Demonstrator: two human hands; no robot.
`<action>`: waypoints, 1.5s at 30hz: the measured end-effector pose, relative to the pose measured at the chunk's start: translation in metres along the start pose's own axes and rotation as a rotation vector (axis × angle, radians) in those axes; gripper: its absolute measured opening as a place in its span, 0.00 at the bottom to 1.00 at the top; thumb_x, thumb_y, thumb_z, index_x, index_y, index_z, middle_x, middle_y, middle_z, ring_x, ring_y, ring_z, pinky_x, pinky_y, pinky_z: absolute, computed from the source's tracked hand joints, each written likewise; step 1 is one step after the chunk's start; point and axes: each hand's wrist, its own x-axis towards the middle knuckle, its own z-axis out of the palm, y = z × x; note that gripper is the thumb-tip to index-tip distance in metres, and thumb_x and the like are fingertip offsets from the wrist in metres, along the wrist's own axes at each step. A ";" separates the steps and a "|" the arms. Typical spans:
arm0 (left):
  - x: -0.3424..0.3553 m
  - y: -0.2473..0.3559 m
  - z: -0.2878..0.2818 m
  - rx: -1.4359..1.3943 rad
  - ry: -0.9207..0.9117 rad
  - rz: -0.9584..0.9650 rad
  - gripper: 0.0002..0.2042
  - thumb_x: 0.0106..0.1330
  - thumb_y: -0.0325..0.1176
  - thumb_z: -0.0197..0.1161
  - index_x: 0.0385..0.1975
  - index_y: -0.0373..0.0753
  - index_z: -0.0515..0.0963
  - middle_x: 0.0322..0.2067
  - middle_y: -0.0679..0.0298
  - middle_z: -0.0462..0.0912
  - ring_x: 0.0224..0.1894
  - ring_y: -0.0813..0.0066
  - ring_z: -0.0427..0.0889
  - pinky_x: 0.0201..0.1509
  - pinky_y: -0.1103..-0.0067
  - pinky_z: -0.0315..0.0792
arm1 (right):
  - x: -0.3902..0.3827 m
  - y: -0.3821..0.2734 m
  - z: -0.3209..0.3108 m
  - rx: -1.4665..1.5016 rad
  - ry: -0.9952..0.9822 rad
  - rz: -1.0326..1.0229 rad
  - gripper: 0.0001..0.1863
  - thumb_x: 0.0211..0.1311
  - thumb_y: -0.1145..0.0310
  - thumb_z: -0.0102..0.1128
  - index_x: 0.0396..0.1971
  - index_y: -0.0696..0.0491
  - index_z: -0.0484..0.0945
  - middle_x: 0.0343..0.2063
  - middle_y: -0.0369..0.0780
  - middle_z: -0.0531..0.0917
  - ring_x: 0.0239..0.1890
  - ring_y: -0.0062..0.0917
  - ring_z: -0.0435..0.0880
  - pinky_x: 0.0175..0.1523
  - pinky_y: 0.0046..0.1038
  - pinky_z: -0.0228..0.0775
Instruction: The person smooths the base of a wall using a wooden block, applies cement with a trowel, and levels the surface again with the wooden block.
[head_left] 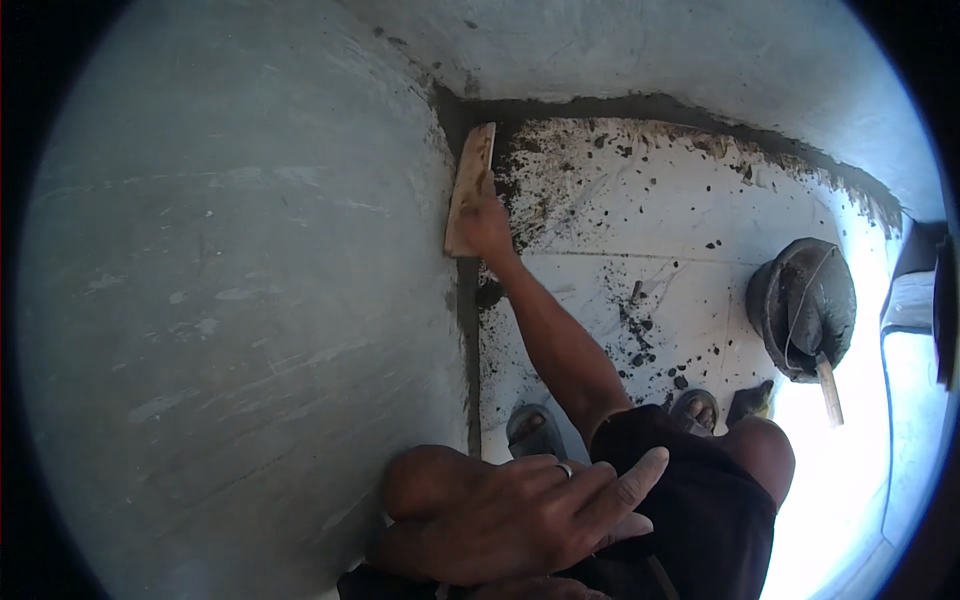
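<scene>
My right hand (486, 228) reaches forward and grips a wooden float (470, 190), a flat pale board with a handle on it. The float lies against the foot of the grey plastered wall (250, 250) on my left, close to the inner corner. A dark strip of damp mortar (467, 350) runs along that wall's base. Near my knees, my left hand (540, 510) hovers with its back upward and a ring on one finger. Its index finger stretches out to the right while the other fingers bend loosely; I see nothing held in it.
A black bucket (765, 310) of grey mortar stands at right, with a wooden-handled trowel (808, 315) in it. Mortar crumbs (640, 330) litter the white tiled floor (690, 285). A second plastered wall (640, 50) closes the far side. My sandalled feet (535, 430) are near.
</scene>
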 end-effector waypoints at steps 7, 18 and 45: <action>0.001 0.000 -0.001 0.061 0.008 0.009 0.31 0.69 0.42 0.60 0.65 0.26 0.62 0.19 0.64 0.74 0.16 0.77 0.75 0.21 0.81 0.71 | -0.008 -0.009 -0.008 0.080 0.078 0.043 0.20 0.55 0.70 0.56 0.46 0.64 0.78 0.40 0.61 0.81 0.43 0.53 0.82 0.50 0.46 0.74; 0.003 0.005 -0.001 0.092 0.024 -0.017 0.31 0.68 0.43 0.61 0.63 0.27 0.64 0.19 0.64 0.74 0.17 0.76 0.75 0.21 0.80 0.72 | -0.017 -0.009 -0.003 -0.028 -0.114 0.211 0.12 0.52 0.70 0.59 0.37 0.59 0.81 0.36 0.54 0.84 0.41 0.51 0.83 0.47 0.44 0.76; -0.002 0.006 0.009 0.085 0.086 0.021 0.31 0.65 0.46 0.64 0.63 0.31 0.67 0.20 0.65 0.78 0.18 0.81 0.78 0.20 0.83 0.73 | -0.042 0.047 0.016 -0.211 -0.123 -0.013 0.36 0.60 0.68 0.53 0.66 0.66 0.54 0.41 0.63 0.80 0.41 0.56 0.82 0.46 0.49 0.75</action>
